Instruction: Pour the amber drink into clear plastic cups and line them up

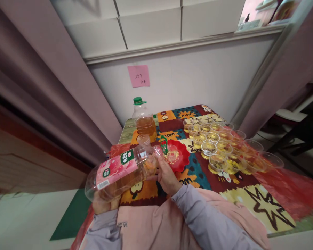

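Observation:
A big clear plastic bottle with a pink label lies tilted across my hands, its neck pointing right. Amber liquid is inside it. My left hand supports the base from below, and my right hand is wrapped round the lower side near the neck. The bottle's mouth is close to the left edge of a red scalloped dish. In that dish stands a clear plastic cup. A green loop-shaped piece is beside the cup. Whether liquid is flowing is too unclear to tell.
Rows of clear cups with yellowish liquid fill the table's right side. A second bottle with a green cap stands at the back left, near a small clear cup. Red plastic sheeting hangs over the right edge. A wall is behind.

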`<action>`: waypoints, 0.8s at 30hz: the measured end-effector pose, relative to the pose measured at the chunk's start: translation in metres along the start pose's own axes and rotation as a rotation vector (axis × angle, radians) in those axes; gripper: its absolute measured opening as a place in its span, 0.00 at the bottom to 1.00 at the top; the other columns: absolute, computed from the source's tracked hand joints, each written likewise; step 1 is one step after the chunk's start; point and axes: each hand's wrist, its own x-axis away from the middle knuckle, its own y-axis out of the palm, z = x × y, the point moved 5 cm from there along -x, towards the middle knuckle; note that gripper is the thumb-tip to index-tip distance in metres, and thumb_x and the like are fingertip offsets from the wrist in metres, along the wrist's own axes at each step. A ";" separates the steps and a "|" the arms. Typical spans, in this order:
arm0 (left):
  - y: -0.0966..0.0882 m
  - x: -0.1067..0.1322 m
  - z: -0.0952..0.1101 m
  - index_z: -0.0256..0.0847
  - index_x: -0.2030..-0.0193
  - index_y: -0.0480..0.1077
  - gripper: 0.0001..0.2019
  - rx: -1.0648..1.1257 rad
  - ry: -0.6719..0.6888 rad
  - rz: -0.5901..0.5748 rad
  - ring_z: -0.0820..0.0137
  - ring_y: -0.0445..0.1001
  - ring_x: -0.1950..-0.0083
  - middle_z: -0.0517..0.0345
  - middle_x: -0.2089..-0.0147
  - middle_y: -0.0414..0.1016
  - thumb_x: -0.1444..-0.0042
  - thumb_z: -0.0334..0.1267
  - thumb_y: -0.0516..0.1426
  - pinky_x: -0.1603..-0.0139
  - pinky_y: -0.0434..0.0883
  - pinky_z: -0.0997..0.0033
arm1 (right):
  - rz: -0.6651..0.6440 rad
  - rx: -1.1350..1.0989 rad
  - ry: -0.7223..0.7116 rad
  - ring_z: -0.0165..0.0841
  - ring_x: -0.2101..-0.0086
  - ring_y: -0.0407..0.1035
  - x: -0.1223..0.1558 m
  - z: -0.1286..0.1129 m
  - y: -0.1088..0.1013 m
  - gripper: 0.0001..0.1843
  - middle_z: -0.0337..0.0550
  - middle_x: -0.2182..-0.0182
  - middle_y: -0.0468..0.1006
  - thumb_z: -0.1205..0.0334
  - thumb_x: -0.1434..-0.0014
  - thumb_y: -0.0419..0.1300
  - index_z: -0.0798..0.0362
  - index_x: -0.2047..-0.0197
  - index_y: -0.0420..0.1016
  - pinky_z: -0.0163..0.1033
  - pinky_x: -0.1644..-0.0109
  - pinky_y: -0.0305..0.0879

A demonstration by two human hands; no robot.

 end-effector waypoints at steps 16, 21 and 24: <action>-0.021 -0.011 -0.023 0.43 0.25 0.67 0.39 0.598 -0.283 -0.008 0.48 0.87 0.46 0.45 0.43 0.87 0.47 0.31 0.58 0.34 0.75 0.31 | 0.024 -0.131 0.049 0.39 0.57 0.85 -0.003 0.005 -0.003 0.28 0.45 0.47 0.87 0.33 0.30 0.63 0.44 0.39 0.77 0.44 0.60 0.87; -0.017 -0.009 -0.018 0.43 0.29 0.70 0.37 0.564 -0.337 0.026 0.49 0.87 0.47 0.47 0.44 0.87 0.50 0.32 0.56 0.39 0.79 0.33 | 0.014 -0.124 0.056 0.40 0.56 0.85 -0.003 0.004 -0.002 0.30 0.47 0.45 0.86 0.33 0.30 0.62 0.45 0.37 0.76 0.45 0.59 0.87; -0.018 -0.008 -0.019 0.41 0.32 0.73 0.33 0.537 -0.334 0.113 0.50 0.88 0.51 0.45 0.46 0.88 0.48 0.35 0.57 0.38 0.79 0.34 | 0.007 -0.120 0.057 0.42 0.54 0.85 -0.003 0.004 -0.002 0.30 0.49 0.44 0.86 0.33 0.30 0.62 0.46 0.37 0.76 0.47 0.57 0.87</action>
